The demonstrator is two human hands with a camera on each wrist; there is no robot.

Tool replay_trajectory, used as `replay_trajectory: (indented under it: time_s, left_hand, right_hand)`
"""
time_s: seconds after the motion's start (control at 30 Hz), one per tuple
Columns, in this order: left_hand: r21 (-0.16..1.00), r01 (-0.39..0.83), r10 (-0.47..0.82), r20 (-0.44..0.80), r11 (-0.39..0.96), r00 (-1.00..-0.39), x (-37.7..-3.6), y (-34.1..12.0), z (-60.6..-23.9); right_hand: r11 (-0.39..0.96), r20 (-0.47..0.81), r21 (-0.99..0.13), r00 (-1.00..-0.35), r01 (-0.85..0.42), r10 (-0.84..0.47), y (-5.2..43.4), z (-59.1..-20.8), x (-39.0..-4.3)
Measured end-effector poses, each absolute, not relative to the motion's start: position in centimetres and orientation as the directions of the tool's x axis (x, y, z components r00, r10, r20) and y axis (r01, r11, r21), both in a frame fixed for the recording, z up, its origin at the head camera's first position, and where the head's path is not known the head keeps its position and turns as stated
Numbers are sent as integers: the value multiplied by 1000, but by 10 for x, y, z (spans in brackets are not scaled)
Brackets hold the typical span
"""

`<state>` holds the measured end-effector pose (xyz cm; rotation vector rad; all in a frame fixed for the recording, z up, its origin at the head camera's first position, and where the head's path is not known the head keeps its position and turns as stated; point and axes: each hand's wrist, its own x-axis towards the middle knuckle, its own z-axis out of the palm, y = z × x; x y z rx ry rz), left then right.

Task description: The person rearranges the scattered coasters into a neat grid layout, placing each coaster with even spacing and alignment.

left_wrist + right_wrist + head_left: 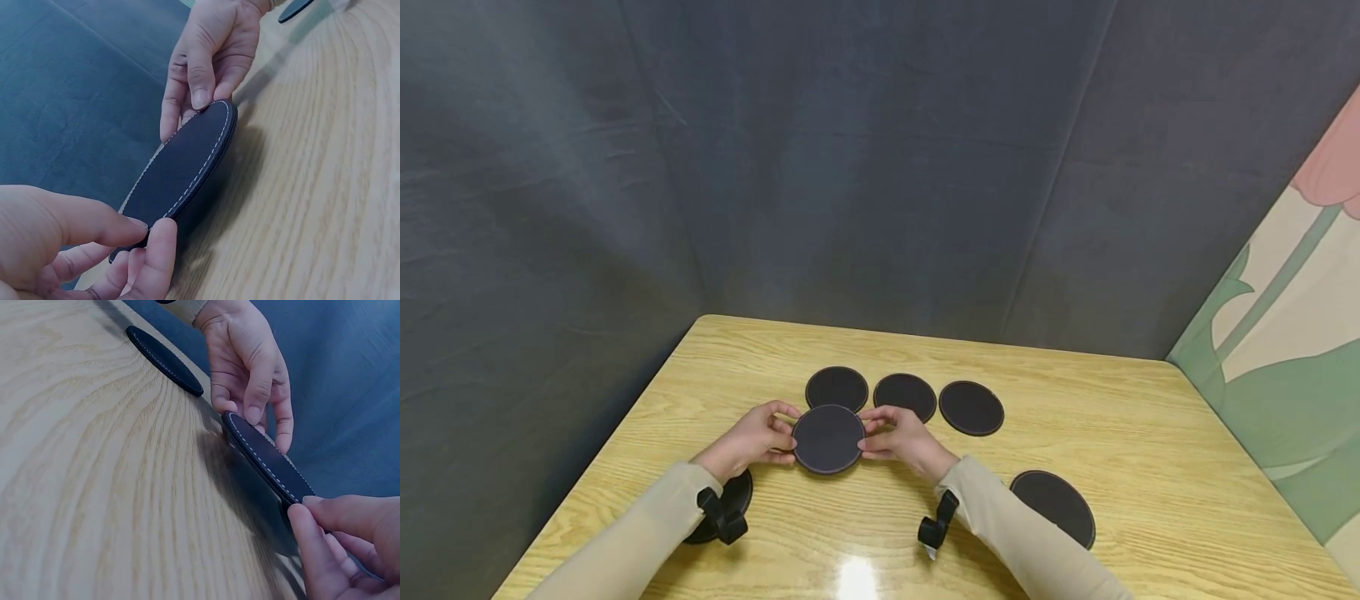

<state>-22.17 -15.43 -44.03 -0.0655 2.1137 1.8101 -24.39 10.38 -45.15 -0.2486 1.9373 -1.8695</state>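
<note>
A round black coaster (829, 440) with pale stitching round its rim is held between both hands, raised off the table. My left hand (758, 440) pinches its left edge between thumb and fingers. On the opposite edge, my right hand (904, 442) grips it the same way. Both wrist views show the coaster (178, 159) tilted, with its shadow falling on the wood below. Just behind it in the head view lie a coaster (837, 387) and a second coaster (910, 393), each partly covered.
Another coaster (972, 408) lies to the right in the back row. One coaster (1052, 500) sits by the right forearm, and a dark round piece (739, 493) is partly under the left wrist. The wooden table (1150, 467) meets dark curtains (865, 167) behind.
</note>
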Motion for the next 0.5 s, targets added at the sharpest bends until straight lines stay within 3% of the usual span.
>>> replay_trajectory:
  time_s: [0.5]
  left_hand:
    - [939, -242, 233, -299, 245, -925, -222, -155, -445]
  right_hand:
    - [192, -188, -975, -886, 115, -425, 99, -451, -241]
